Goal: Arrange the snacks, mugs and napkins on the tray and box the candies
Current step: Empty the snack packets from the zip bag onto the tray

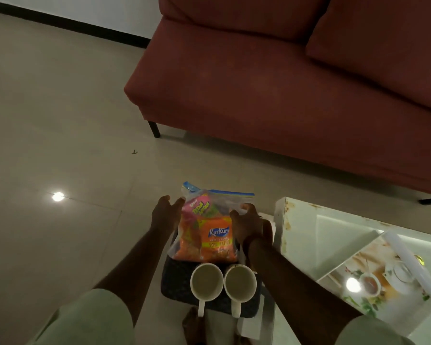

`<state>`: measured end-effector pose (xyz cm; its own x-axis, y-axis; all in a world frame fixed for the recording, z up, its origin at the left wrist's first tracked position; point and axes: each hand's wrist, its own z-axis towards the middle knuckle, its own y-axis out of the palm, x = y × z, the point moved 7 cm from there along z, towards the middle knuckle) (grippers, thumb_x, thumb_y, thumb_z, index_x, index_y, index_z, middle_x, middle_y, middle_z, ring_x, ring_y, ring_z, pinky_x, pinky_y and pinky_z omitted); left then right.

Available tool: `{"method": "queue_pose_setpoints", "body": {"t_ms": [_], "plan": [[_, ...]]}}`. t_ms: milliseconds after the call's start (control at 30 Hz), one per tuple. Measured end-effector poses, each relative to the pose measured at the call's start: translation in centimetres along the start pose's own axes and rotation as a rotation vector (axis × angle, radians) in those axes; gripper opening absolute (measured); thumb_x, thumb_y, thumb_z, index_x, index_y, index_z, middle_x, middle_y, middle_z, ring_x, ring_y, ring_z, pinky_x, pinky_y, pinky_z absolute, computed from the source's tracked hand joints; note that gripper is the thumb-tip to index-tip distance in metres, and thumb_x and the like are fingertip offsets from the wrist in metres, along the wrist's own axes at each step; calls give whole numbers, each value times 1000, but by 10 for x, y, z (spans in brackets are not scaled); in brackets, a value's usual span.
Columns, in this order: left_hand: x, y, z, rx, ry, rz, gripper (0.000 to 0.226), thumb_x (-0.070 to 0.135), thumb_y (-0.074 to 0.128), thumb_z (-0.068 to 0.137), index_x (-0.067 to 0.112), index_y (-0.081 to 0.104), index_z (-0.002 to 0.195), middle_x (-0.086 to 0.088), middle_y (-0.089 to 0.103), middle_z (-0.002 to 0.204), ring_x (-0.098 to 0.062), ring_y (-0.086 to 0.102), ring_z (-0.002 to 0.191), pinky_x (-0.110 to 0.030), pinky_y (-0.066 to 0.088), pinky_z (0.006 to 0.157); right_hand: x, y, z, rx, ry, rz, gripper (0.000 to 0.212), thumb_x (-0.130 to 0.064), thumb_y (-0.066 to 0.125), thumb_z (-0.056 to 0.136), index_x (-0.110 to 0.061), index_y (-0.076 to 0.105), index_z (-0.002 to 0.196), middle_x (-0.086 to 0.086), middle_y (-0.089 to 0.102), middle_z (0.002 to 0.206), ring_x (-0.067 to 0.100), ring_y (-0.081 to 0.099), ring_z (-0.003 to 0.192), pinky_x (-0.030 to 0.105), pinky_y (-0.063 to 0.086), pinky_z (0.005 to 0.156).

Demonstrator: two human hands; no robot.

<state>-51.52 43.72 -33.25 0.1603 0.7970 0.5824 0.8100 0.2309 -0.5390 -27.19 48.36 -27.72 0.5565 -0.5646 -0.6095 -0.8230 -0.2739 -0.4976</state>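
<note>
A clear zip bag of snack packets [209, 235], orange and pink, stands on the far half of a dark woven tray [177, 282]. Two white mugs, one on the left [206, 282] and one on the right [240, 282], sit side by side on the tray's near half with their handles toward me. My left hand [166, 214] is at the bag's left side with fingers spread, the thumb touching its upper corner. My right hand [249, 226] curls over the bag's right edge. What the tray rests on is hidden.
A glass-topped white table [301, 220] stands at the right with a printed tea-picture tray [373, 277] and a clear plastic piece [408, 255] on it. A red sofa [259, 83] fills the back. Tiled floor [60, 120] spreads to the left.
</note>
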Motion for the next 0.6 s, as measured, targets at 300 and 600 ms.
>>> {"method": "queue_pose_setpoints", "body": {"t_ms": [300,600], "plan": [[-5,16,-1,-103,25,-57,45,43,55,60,7,71,82,-4,67,72,-26,64,73,-27,39,55,16,11,17,41,32,34,38,-26,59,95,-13,57,130,10,65,119,21,58,97,27,45,75],[19,-7,-21,46,218,-117,45,51,48,73,9,67,72,0,62,64,-19,56,63,-29,40,56,17,2,12,94,87,198,29,-14,64,89,-15,70,117,7,71,119,25,64,108,44,54,96]]}}
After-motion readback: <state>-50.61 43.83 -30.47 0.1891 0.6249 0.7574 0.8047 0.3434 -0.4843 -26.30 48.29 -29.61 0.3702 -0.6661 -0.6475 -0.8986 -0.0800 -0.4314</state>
